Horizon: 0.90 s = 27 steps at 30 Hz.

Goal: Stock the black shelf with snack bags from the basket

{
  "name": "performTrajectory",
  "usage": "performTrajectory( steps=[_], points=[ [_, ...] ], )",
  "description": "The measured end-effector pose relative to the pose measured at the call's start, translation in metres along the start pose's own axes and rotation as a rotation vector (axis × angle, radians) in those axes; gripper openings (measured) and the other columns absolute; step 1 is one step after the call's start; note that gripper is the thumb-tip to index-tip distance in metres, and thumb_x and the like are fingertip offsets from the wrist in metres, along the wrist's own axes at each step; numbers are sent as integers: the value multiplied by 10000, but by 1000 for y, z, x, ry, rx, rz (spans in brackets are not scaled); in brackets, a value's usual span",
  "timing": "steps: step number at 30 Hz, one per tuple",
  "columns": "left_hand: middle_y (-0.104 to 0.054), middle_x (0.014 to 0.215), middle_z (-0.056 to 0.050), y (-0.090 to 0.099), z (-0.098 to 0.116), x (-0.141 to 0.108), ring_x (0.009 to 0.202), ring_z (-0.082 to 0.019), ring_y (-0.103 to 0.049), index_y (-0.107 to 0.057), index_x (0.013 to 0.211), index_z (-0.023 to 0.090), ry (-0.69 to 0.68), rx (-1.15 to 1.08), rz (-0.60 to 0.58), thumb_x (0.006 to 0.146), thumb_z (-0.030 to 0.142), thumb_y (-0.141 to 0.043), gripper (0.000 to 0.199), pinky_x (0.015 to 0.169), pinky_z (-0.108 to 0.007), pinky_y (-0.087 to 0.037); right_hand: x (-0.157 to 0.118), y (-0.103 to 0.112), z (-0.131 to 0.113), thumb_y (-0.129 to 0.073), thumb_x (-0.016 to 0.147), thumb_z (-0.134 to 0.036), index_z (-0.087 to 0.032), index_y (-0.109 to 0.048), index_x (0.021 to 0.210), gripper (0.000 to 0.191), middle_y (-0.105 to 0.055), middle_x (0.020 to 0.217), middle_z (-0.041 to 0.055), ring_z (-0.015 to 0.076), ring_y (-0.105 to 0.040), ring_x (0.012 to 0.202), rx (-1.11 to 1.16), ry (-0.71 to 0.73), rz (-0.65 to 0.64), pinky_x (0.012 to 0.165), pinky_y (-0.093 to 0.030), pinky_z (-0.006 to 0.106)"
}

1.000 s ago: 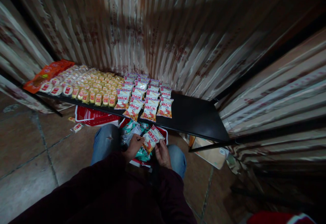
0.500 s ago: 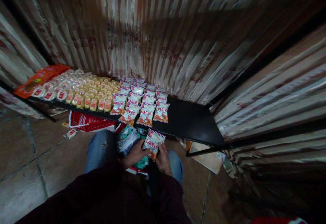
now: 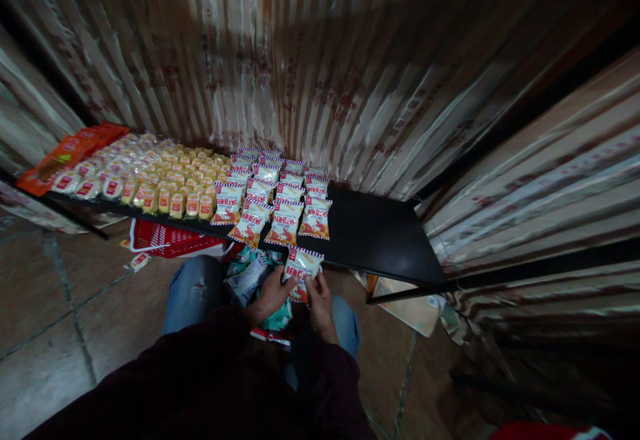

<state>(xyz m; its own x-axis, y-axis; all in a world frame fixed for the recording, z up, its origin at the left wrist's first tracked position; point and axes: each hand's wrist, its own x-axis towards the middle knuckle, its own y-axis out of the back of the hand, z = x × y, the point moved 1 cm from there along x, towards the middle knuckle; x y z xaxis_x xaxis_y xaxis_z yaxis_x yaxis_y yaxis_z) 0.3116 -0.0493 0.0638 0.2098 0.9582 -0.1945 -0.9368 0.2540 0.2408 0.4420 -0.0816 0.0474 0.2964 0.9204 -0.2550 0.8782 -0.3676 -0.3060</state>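
Note:
Between my two hands is a small snack packet (image 3: 303,265), white and orange with red print and a striped edge. My left hand (image 3: 273,293) grips its left side, and my right hand (image 3: 321,301) grips its right side. The packet is just in front of the shelf's front edge, above my lap. Rows of matching snack packets (image 3: 285,221) stand on the black shelf (image 3: 383,233) right behind it. Below my hands, between my knees, teal and clear wrappers (image 3: 247,277) lie in a red container, partly hidden by my arms.
Wrapped yellow cakes (image 3: 177,204) and white cakes (image 3: 89,187) fill the shelf's left part, beside an orange bag (image 3: 70,153). Under the shelf are a red basket (image 3: 173,239), a loose wrapped cake (image 3: 139,262) and a flat carton (image 3: 410,307). Striped curtain (image 3: 350,93) hangs behind.
Both hands have raised the snack packet slightly toward the shelf edge. The view has shifted a little. The packets on the shelf stand as before.

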Motion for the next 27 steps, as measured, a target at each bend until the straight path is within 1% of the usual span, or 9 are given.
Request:
performTrajectory(
  steps=[3, 7, 10, 13, 16, 19, 24, 27],
  points=[
    [-698, 968, -50, -2, 10, -1, 908, -207, -642, -595, 988, 202, -2, -14, -25, 830, 410, -553, 266, 795, -286, -480, 4, 3, 0, -683, 720, -504, -260, -550, 1292, 636, -695, 1152, 55, 269, -672, 1005, -65, 43, 66, 815, -570, 397],
    [-675, 1110, -85, -5, 20, -2, 1019, -226, -633, -552, 1156, 190, -31, -41, -41, 845, 382, -535, 366, 875, -320, -482, 9, 9, 1, -666, 721, -521, -308, -589, 1251, 577, -693, 1157, 29, 268, -666, 1024, -113, 68, 130, 856, -555, 410],
    [-664, 1149, -104, -10, 21, -1, 1045, -236, -627, -537, 1195, 180, -60, -33, -47, 862, 395, -514, 397, 918, -354, -478, 12, 13, 0, -665, 707, -534, -339, -613, 1218, 549, -704, 1129, 24, 273, -676, 985, -142, 84, 177, 843, -552, 427],
    [-636, 1205, -130, -15, 21, 3, 1099, -247, -605, -499, 1249, 158, -99, -11, -40, 876, 410, -491, 450, 960, -385, -468, 18, 16, -7, -656, 715, -531, -354, -616, 1212, 529, -713, 1104, 15, 259, -681, 942, -194, 111, 203, 815, -553, 414],
    [-596, 1261, -148, -20, 23, 10, 1170, -254, -564, -462, 1299, 140, -134, 27, 1, 872, 380, -491, 491, 1013, -409, -441, 25, 17, -18, -649, 727, -532, -306, -607, 1235, 558, -711, 1110, 32, 243, -676, 920, -223, 156, 219, 799, -550, 385],
    [-540, 1338, -137, -25, 29, 19, 1241, -250, -512, -425, 1347, 157, -174, 45, 37, 861, 322, -496, 518, 1062, -416, -406, 35, 15, -34, -630, 746, -544, -234, -592, 1261, 603, -708, 1112, 66, 240, -671, 908, -247, 195, 216, 779, -550, 357],
    [-423, 1449, -158, -31, 43, 30, 1335, -243, -416, -309, 1432, 132, -296, 114, 41, 848, 220, -445, 605, 1120, -433, -345, 57, 11, -56, -633, 737, -558, -191, -592, 1259, 639, -710, 1087, 77, 224, -663, 864, -267, 249, 216, 735, -548, 331],
    [-343, 1509, -129, -35, 50, 37, 1395, -229, -324, -254, 1468, 153, -369, 158, 62, 844, 185, -416, 645, 1156, -430, -296, 73, 9, -62, -620, 749, -555, -149, -593, 1257, 651, -712, 1062, 88, 216, -656, 844, -287, 297, 213, 729, -542, 327]
  ],
)
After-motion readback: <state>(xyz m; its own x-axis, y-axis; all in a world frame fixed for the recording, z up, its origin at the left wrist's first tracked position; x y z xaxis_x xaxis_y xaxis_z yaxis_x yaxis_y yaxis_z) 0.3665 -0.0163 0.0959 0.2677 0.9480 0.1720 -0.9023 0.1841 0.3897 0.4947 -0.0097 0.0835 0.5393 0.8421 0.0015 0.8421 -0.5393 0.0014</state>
